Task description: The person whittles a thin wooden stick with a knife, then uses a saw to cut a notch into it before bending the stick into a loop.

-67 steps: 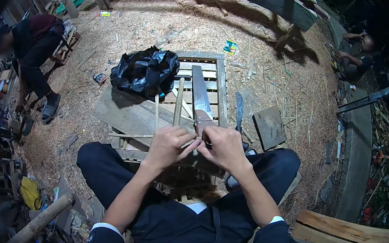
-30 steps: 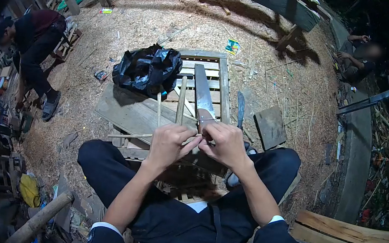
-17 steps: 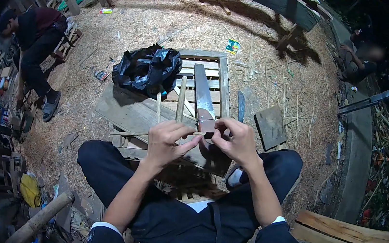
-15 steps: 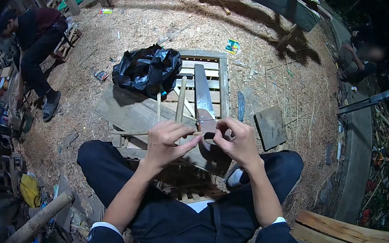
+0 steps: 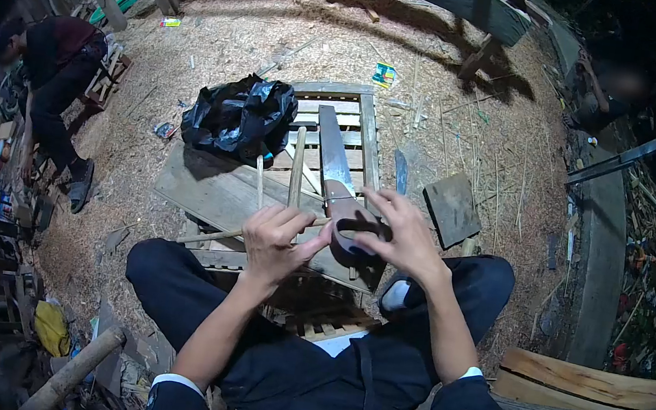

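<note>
My left hand (image 5: 274, 239) is closed around a thin wooden stick (image 5: 213, 236), which sticks out to the left and slightly past my thumb. To its right, my right hand (image 5: 406, 235) has its fingers apart with nothing visible in them. Beneath that hand lies a handsaw (image 5: 334, 152), its brown handle partly hidden and its blade pointing away from me. A wooden tool handle (image 5: 297, 168) with a dark head and a pale strip of wood (image 5: 260, 180) lie left of the saw. A knife-like blade (image 5: 401, 171) rests to its right.
A black plastic bag (image 5: 227, 127) sits on a plank (image 5: 191, 188) over a slatted wooden frame (image 5: 371, 124). A dark wooden block (image 5: 452, 210) lies at the right. One person (image 5: 67, 91) bends over at the left; another (image 5: 603, 99) is at the far right.
My right hand has let go of the stick's end, opened its fingers and moved slightly right. My left hand still grips the stick. The view has shifted a little.
</note>
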Demonstrator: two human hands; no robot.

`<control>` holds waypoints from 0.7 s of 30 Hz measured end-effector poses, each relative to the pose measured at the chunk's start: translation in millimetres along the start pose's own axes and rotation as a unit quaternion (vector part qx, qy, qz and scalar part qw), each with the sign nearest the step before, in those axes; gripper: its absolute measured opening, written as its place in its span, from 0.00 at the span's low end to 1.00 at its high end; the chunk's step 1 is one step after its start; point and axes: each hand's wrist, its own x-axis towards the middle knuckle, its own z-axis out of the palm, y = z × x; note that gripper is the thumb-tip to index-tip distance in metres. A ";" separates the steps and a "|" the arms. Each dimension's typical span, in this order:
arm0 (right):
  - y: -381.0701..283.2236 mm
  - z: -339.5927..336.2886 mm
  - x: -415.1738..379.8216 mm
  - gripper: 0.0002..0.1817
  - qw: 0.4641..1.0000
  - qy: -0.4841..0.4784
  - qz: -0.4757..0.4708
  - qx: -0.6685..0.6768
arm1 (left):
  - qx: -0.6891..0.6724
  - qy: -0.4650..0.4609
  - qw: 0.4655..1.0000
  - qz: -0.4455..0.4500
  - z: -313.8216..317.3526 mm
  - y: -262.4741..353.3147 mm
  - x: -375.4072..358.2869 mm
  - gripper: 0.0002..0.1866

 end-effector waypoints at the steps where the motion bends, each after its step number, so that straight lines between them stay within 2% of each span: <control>1: -0.8 2.7 -2.9 0.43 1.000 0.001 0.002 0.000 | -0.001 -0.001 1.000 0.001 0.3 1.9 -1.1 0.12; 4: -2.4 13.7 -7.2 0.58 0.997 -0.077 -0.028 -0.002 | 0.024 0.001 1.000 -0.013 2.4 9.8 -2.8 0.13; 7: -0.8 14.3 -3.5 0.59 0.997 -0.062 -0.036 0.017 | 0.012 -0.005 1.000 -0.028 8.4 13.7 -7.4 0.11; 9: 14.0 21.2 0.0 0.59 0.999 -0.035 -0.039 0.014 | -0.013 -0.042 0.998 -0.042 14.3 11.5 -12.9 0.08; 10: 19.3 23.4 4.0 0.59 0.999 -0.010 -0.042 0.013 | -0.030 -0.074 0.995 -0.059 12.9 13.0 -15.6 0.08; 14: 30.0 26.5 18.6 0.59 0.998 0.002 -0.039 0.051 | -0.087 -0.096 0.990 -0.060 15.6 17.8 -29.1 0.11; 15: 30.6 28.3 21.3 0.59 0.998 0.005 -0.041 0.039 | -0.085 -0.095 0.990 -0.060 15.9 20.1 -32.6 0.11; 17: 31.9 32.2 21.3 0.59 0.999 0.007 -0.040 0.031 | -0.065 -0.148 0.984 -0.079 19.4 26.6 -40.9 0.12; 21: 32.1 27.9 18.1 0.56 0.998 0.007 -0.037 0.040 | -0.024 -0.163 0.985 -0.045 29.9 35.3 -52.4 0.09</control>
